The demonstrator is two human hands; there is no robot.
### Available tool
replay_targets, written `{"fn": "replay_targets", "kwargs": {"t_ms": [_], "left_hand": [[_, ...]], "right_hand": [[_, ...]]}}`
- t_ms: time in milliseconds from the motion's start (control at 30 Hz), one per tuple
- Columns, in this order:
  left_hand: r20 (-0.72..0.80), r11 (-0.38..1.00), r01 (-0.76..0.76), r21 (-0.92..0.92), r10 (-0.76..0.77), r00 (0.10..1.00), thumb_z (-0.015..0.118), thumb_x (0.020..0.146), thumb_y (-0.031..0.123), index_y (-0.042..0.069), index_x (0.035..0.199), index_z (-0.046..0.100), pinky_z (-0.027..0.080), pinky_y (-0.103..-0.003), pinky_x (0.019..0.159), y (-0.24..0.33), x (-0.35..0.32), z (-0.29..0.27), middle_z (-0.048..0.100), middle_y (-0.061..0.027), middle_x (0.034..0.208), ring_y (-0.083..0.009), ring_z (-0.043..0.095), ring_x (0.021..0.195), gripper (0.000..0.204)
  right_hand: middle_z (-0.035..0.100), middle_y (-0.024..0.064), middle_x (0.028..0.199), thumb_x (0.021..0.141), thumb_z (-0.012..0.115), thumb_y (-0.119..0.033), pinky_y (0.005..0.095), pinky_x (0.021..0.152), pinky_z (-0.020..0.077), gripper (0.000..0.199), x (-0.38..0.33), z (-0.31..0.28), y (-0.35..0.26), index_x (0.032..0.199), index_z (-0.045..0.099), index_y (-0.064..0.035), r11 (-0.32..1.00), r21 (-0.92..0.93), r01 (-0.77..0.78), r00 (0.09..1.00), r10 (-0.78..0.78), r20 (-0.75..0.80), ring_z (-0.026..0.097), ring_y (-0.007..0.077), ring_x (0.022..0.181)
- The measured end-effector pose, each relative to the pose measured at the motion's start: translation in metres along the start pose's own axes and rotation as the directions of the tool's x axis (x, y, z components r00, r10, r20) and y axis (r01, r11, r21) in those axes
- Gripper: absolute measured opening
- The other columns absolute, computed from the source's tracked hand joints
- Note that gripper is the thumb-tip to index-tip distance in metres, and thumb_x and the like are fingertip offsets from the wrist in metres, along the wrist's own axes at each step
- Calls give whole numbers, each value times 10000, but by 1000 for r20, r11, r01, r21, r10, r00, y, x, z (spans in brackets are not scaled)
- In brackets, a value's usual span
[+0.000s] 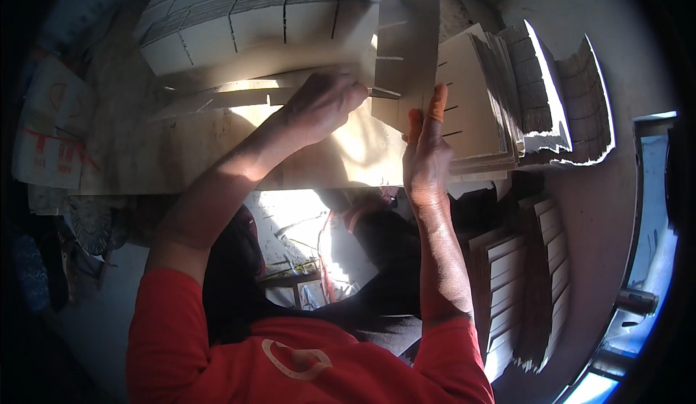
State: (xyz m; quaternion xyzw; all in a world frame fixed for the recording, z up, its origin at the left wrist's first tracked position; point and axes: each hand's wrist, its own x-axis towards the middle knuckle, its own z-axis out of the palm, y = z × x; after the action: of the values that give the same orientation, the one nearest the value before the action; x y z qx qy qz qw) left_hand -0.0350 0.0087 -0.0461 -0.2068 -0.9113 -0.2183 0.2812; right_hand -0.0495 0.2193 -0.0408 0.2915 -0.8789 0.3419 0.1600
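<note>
My right hand [428, 157] grips the lower end of a long cardboard strip [407, 34] with short slots along its left edge. Orange covers are on two of its digits. My left hand [326, 107] is closed on a second, narrow-looking cardboard strip [243, 100], seen nearly edge-on above the table. That strip's right tip reaches a slot on the left edge of the upright strip. Whether the tip sits inside the slot, I cannot tell. Fingers of my left hand partly hide the second strip.
A wooden table [304, 165] lies beneath my hands. Slotted cardboard stacks [254, 23] stand at its far side, with more cardboard sheets [471, 100] at right. Further stacks [507, 295] stand below right. A white box [51, 136] is at far left.
</note>
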Motion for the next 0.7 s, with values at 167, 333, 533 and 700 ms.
{"fn": "replay_targets", "kwargs": {"t_ms": [167, 333, 533, 700], "left_hand": [[0, 997, 71, -4, -71, 997, 569, 628, -82, -7, 723, 588, 486, -392, 654, -5, -5, 6, 601, -126, 702, -282, 605, 747, 122], [-4, 998, 51, 25, -51, 999, 569, 622, -80, -6, 707, 575, 485, -396, 653, -3, -3, 2, 596, -126, 692, -285, 599, 738, 113], [77, 998, 59, -26, -56, 995, 598, 647, -38, 13, 708, 594, 493, -404, 655, 4, -2, 2, 589, -140, 692, -304, 594, 739, 80], [-35, 999, 5, -42, -7, 999, 582, 635, -73, -9, 753, 604, 472, -377, 610, 11, 2, 0, 580, -113, 669, -265, 588, 700, 135]], "right_hand": [[563, 55, 1166, 928, 480, 104, 212, 625, 480, 690, 5, -1, -1, 1508, 255, -197, 993, -8, 119, 985, -119, -129, 519, 84, 783], [562, 38, 1161, 929, 491, 94, 204, 616, 475, 691, 2, -3, -6, 1508, 253, -199, 994, -18, 108, 992, -109, -64, 508, 88, 768], [613, 36, 946, 937, 509, 50, 205, 597, 463, 691, 3, 0, 2, 1516, 214, -185, 991, -59, 120, 983, -126, -130, 506, 104, 683], [645, 107, 861, 988, 472, -69, 286, 599, 512, 620, 0, -1, 0, 1520, 171, -167, 989, -91, 116, 990, -123, -69, 588, 163, 653]]}}
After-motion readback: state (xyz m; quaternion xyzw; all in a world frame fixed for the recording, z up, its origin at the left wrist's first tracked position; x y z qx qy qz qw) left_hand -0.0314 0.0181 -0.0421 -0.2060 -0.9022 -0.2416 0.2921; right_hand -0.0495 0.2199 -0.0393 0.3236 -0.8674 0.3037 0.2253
